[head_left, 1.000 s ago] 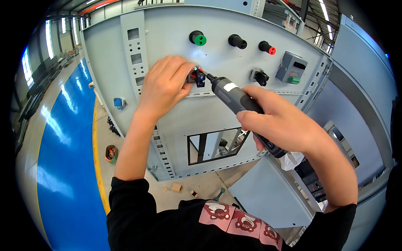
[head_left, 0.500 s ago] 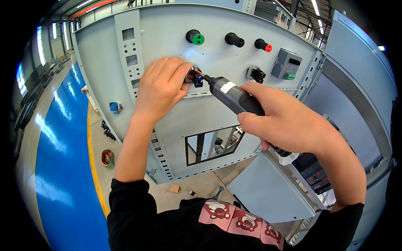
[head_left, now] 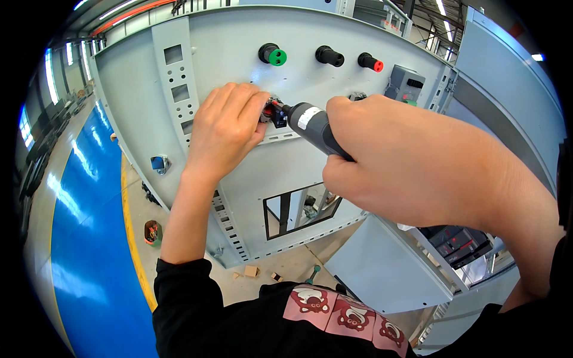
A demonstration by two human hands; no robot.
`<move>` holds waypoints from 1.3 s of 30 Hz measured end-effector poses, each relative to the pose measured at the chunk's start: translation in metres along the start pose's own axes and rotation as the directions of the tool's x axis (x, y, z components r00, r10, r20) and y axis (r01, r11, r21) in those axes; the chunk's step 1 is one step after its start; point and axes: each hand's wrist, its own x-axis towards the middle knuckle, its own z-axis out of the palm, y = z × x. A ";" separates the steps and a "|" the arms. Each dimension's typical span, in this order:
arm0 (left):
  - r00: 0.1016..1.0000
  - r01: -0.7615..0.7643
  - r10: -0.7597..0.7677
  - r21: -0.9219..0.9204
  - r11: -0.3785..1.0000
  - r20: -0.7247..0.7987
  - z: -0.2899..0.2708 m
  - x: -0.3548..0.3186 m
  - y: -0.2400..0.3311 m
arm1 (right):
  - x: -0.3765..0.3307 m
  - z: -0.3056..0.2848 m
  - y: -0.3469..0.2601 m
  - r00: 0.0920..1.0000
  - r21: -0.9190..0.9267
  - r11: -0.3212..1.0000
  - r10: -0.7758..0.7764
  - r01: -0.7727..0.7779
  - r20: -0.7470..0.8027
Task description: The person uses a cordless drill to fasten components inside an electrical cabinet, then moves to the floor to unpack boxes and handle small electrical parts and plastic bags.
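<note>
In view are one left hand [head_left: 227, 124], one right hand [head_left: 397, 158], one power screwdriver [head_left: 315, 127], three cylindrical fittings [head_left: 329, 56] — one green-tipped, one all-black, one red-tipped — one bin [head_left: 156, 243] and three bear prints [head_left: 354, 317].

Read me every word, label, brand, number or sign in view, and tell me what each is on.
No text is readable.
White rectangular label on the dark grey cylindrical power screwdriver in the right hand: any print too blurred.
Grey box-shaped device with a dark window: any markings too small.
Black rectangular unit with red spots, lower right: too small.
</note>
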 end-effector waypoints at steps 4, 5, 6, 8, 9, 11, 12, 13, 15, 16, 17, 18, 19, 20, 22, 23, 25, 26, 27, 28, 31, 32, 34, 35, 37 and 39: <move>1.000 0.002 -0.002 -0.005 1.000 0.028 -0.002 0.001 0.000 | 0.003 0.002 -0.003 0.999 0.030 0.999 0.029 -0.029 0.021; 0.999 0.004 -0.004 -0.004 1.000 0.033 -0.003 0.001 0.000 | 0.003 0.003 -0.003 0.999 0.035 0.999 0.035 -0.036 0.026; 0.999 0.007 -0.006 -0.004 1.000 0.038 -0.003 0.001 0.000 | 0.003 0.005 -0.003 0.999 0.042 0.998 0.046 -0.047 0.030; 1.000 0.001 -0.001 -0.006 1.000 0.030 -0.002 0.001 0.000 | 0.004 0.005 -0.004 0.998 0.055 0.997 0.057 -0.059 0.039; 1.000 -0.001 0.001 -0.006 1.000 0.028 -0.001 0.001 0.000 | 0.005 0.005 -0.004 0.997 0.064 0.996 0.060 -0.063 0.042; 0.999 0.008 -0.007 -0.022 1.000 0.034 -0.002 0.001 0.000 | 0.005 0.005 -0.005 0.996 0.077 0.994 0.072 -0.076 0.053; 0.999 0.012 -0.011 -0.030 0.999 0.038 -0.003 0.001 0.000 | 0.005 0.005 -0.005 0.996 0.082 0.993 0.076 -0.080 0.056; 0.999 0.010 -0.009 -0.033 0.999 0.035 -0.002 0.001 0.000 | 0.006 0.005 -0.005 0.995 0.086 0.993 0.079 -0.084 0.061; 0.999 0.004 -0.003 -0.034 0.999 0.033 -0.002 0.001 0.000 | 0.006 0.004 -0.006 0.994 0.096 0.991 0.082 -0.088 0.066; 0.999 -0.001 0.002 -0.028 1.000 0.032 -0.003 0.002 0.000 | 0.006 0.003 -0.007 0.994 0.102 0.991 0.081 -0.088 0.067; 1.000 -0.006 0.006 -0.026 1.000 0.030 -0.003 0.002 -0.001 | 0.006 0.004 -0.007 0.994 0.104 0.991 0.082 -0.090 0.070; 1.000 -0.010 0.011 -0.023 1.000 0.028 -0.002 0.002 -0.001 | 0.007 0.004 -0.007 0.994 0.108 0.990 0.086 -0.094 0.072; 0.999 -0.009 0.010 -0.023 1.000 0.033 -0.002 0.002 0.000 | 0.007 0.004 -0.007 0.993 0.110 0.989 0.090 -0.098 0.073; 0.999 -0.008 0.008 -0.021 1.000 0.037 -0.003 0.003 0.000 | 0.007 0.004 -0.007 0.993 0.110 0.989 0.092 -0.099 0.074; 0.999 -0.007 0.007 -0.017 1.000 0.042 -0.004 0.003 0.000 | 0.008 0.003 -0.008 0.993 0.115 0.988 0.094 -0.101 0.071; 0.999 -0.007 0.008 -0.015 1.000 0.042 -0.003 0.003 0.000 | 0.008 0.003 -0.008 0.993 0.115 0.988 0.096 -0.104 0.072; 0.999 -0.005 0.005 -0.012 1.000 0.045 -0.004 0.003 0.000 | 0.007 0.004 -0.009 0.992 0.116 0.987 0.100 -0.108 0.074; 0.999 -0.002 0.002 -0.010 1.000 0.048 -0.004 0.003 0.001 | 0.006 0.003 -0.009 0.992 0.118 0.987 0.099 -0.107 0.073; 0.999 0.001 -0.001 -0.008 1.000 0.052 -0.005 0.003 0.001 | 0.005 0.003 -0.009 0.992 0.110 0.988 0.102 -0.110 0.070; 0.999 0.001 -0.001 -0.006 1.000 0.047 -0.005 0.003 0.001 | 0.005 0.002 -0.010 0.992 0.105 0.988 0.102 -0.109 0.068; 0.999 0.002 -0.002 -0.011 1.000 0.037 -0.001 0.003 0.001 | 0.005 0.002 -0.008 0.995 0.060 0.994 0.088 -0.090 0.040; 0.999 0.003 -0.003 -0.008 1.000 0.037 -0.003 0.003 0.001 | 0.004 0.003 -0.009 0.999 0.021 0.999 0.050 -0.050 0.003; 0.999 0.006 -0.006 -0.003 1.000 0.042 -0.006 0.004 0.002 | 0.003 0.016 0.004 0.988 -0.091 0.993 -0.085 0.074 -0.125; 0.999 0.008 -0.008 -0.005 1.000 0.044 -0.006 0.004 0.003 | 0.004 0.022 0.008 0.971 -0.179 0.976 -0.156 0.123 -0.180; 0.999 0.011 -0.010 -0.018 1.000 0.041 -0.005 0.004 0.004 | -0.003 0.031 0.015 0.954 -0.321 0.939 -0.204 0.127 -0.219; 0.999 0.020 -0.018 -0.034 0.999 0.038 -0.003 0.001 0.003 | -0.015 0.035 0.008 0.967 -0.350 0.934 -0.155 0.077 -0.203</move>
